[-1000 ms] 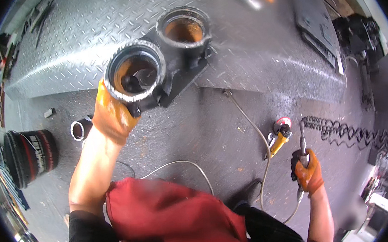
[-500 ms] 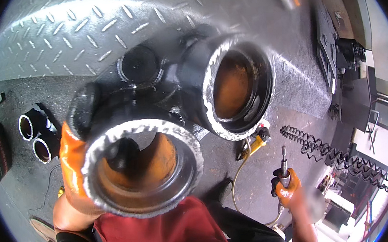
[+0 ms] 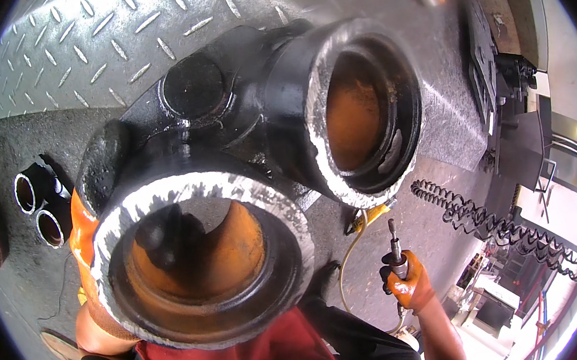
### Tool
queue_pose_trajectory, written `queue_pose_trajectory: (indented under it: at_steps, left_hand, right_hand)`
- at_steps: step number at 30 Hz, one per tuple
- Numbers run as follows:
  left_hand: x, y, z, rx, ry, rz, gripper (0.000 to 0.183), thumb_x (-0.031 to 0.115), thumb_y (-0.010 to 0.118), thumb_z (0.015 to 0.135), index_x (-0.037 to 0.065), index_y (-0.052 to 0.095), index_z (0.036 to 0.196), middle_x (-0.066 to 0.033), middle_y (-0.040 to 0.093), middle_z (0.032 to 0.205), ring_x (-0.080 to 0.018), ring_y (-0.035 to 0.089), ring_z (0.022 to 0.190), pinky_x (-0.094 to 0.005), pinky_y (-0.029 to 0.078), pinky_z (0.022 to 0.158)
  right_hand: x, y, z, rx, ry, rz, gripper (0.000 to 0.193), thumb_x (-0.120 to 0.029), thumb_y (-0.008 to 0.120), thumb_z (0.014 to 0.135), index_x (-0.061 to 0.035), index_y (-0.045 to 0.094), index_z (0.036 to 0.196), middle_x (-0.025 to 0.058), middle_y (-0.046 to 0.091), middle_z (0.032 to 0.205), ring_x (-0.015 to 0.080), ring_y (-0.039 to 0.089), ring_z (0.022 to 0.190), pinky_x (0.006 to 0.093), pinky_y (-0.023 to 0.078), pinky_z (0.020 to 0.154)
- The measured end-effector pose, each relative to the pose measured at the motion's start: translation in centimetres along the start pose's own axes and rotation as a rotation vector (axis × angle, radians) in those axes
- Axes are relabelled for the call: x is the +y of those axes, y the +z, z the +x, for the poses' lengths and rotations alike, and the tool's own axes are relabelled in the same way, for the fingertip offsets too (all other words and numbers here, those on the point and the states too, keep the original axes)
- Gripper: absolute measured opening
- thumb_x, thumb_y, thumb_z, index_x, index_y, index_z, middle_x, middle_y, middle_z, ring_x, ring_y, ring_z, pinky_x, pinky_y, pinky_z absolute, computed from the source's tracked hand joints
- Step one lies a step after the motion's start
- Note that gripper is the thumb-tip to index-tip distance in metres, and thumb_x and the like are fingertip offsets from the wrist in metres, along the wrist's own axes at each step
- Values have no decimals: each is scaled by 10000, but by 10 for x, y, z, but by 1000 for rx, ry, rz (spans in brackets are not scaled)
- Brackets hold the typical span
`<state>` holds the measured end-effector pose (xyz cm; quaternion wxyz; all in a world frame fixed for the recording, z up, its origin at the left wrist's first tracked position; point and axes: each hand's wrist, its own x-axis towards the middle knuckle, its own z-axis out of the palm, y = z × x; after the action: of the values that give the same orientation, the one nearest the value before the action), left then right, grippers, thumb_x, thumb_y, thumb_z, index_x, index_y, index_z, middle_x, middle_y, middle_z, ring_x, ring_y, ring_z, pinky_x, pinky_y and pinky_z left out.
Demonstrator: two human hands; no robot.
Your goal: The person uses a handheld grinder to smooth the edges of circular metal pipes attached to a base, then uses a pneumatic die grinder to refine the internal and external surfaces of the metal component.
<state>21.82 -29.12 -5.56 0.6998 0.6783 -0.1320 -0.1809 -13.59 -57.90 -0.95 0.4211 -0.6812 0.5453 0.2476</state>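
A large black pipe casting (image 3: 244, 139) with two wide round mouths fills the middle of the view. Bright ground metal rings each mouth, and the inner walls are rusty orange. My left hand (image 3: 84, 229), in an orange glove with dark fingers, grips the casting at its left side. Dark fingertips show inside the nearer mouth. Lower right, my right hand (image 3: 413, 284), also gloved, is closed around an air die grinder (image 3: 398, 259), its tip pointing up. The grinder is apart from the casting, and a hose trails below it.
Patterned metal plate (image 3: 146, 41) spans the far side. A smaller black two-mouthed casting (image 3: 46, 198) lies on the floor at left. A yellow power tool (image 3: 376, 215) lies beyond my right hand. Black coiled hose (image 3: 484, 224) stretches along the right, near grey equipment.
The casting looms larger, and its nearer mouth has spread left and down. My right hand and the grinder have shifted left. Both hands keep their hold.
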Motion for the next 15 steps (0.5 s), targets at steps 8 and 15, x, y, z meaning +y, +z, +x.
queue_pose_trajectory:
  at_steps: [8, 15]
  left_hand:
    - [44, -2, 21, 16, -5, -163, 609, 310, 587, 1021, -103, 455, 1448, -290, 616, 1339, -373, 635, 1241, -458, 511, 1089]
    - [136, 1, 130, -656, 163, 147, 519, 237, 554, 1037, -54, 481, 1460, -233, 545, 1468, -346, 549, 1363, -444, 429, 1176]
  right_hand:
    - [36, 11, 8, 8, -205, -40, 310, -125, 703, 876, 39, 586, 1113, 52, 616, 777, 141, 613, 638, 314, 507, 581]
    - [7, 22, 3, 199, -354, -174, 340, -226, 753, 864, -12, 639, 1102, 95, 688, 754, 126, 658, 703, 333, 533, 640]
